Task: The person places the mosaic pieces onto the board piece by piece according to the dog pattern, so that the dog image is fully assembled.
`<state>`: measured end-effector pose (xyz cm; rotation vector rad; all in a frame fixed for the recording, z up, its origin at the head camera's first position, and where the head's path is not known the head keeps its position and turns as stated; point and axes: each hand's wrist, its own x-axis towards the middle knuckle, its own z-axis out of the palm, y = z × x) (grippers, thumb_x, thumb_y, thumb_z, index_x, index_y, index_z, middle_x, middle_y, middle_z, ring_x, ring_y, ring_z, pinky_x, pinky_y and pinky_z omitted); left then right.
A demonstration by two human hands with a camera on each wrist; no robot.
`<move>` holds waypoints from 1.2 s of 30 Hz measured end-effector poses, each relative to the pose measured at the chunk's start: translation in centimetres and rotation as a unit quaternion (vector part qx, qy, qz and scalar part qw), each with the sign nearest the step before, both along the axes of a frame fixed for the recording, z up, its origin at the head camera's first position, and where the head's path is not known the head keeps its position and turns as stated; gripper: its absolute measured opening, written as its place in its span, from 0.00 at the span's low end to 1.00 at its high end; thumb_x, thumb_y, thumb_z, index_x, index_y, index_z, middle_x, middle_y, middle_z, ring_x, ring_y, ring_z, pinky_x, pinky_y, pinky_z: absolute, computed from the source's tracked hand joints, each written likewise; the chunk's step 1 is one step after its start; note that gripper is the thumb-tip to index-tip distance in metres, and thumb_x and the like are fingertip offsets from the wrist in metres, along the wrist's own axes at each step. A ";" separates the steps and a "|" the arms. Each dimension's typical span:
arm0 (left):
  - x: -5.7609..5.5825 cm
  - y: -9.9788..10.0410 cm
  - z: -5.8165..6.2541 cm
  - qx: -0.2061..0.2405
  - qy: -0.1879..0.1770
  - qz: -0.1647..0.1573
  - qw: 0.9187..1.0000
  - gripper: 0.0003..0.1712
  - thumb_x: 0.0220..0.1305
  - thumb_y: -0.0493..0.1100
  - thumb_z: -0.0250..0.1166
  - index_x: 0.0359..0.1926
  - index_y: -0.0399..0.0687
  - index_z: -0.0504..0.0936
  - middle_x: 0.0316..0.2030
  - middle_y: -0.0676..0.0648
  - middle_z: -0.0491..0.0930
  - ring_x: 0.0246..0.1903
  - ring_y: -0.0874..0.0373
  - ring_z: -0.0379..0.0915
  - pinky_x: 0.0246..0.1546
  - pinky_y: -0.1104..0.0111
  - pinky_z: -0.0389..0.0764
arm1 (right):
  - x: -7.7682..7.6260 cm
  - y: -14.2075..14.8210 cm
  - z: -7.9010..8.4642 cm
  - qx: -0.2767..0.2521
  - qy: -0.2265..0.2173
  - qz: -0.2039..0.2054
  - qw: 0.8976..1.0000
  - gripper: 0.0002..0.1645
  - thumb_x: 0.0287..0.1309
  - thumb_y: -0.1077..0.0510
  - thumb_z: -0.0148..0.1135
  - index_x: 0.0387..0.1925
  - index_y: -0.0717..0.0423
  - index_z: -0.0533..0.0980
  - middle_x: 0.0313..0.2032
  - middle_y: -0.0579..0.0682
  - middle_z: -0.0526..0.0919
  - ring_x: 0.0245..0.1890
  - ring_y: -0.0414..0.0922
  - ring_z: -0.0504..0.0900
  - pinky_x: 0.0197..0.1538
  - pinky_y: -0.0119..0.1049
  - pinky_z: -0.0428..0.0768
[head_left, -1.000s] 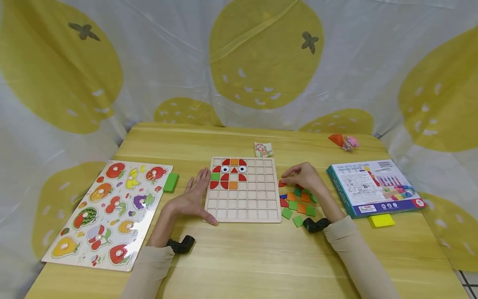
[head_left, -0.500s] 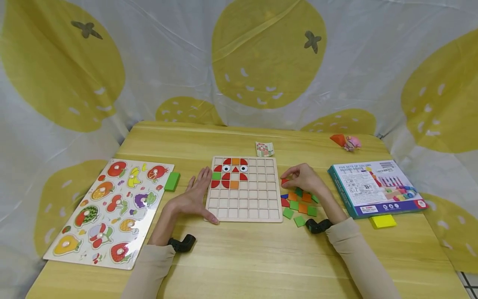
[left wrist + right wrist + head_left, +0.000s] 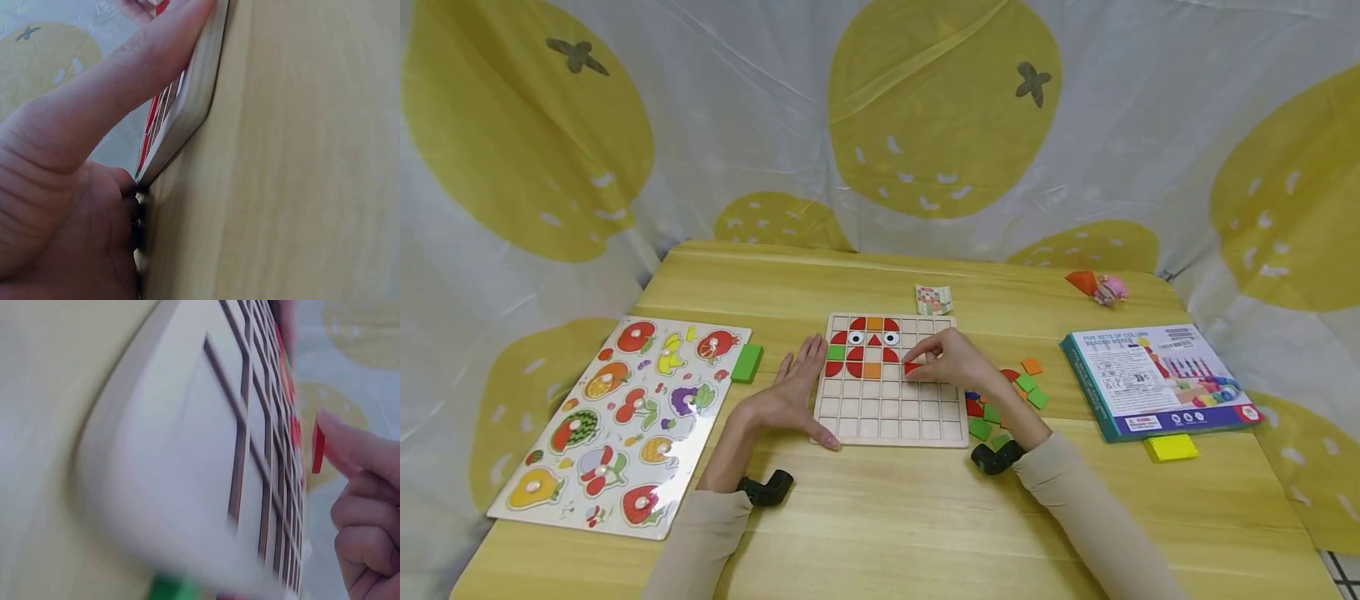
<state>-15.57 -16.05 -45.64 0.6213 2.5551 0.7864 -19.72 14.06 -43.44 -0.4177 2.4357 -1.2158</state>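
Observation:
A wooden grid board point(image 3: 880, 408) lies on the table, its upper left cells filled with red, orange, green and eye-printed tiles. My left hand point(image 3: 786, 396) rests along the board's left edge with fingers spread, the thumb on the near left corner. In the left wrist view that thumb point(image 3: 119, 87) crosses the board's rim. My right hand point(image 3: 951, 358) is over the board's right half and pinches a red tile point(image 3: 318, 447) between thumb and fingertip. The right wrist view has this tile held apart from the grid. Loose tiles point(image 3: 1030, 387) lie right of the board, partly hidden by the right forearm.
A small pattern card point(image 3: 933, 299) lies behind the board. On the left are a fruit puzzle board point(image 3: 625, 425) and a green block point(image 3: 747, 364). A boxed toy point(image 3: 1157, 379), a yellow block point(image 3: 1172, 447) and a pink figure point(image 3: 1110, 289) are on the right.
My right hand has moved left from the loose tiles to above the board, carrying the red tile. Some loose tiles have shifted or come into sight. The left hand has stayed in place.

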 end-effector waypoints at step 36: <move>-0.1 0.0 -0.2 -0.003 0.003 0.000 1.000 0.90 0.26 0.67 0.81 0.75 0.40 0.27 0.76 0.38 0.22 0.76 0.43 0.16 0.73 0.44 0.27 | -0.1 3.0 0.3 -0.018 0.004 -0.068 0.997 0.12 0.52 0.56 0.71 0.41 0.51 0.86 0.13 0.44 0.60 0.14 0.41 0.55 0.19 0.30 0.58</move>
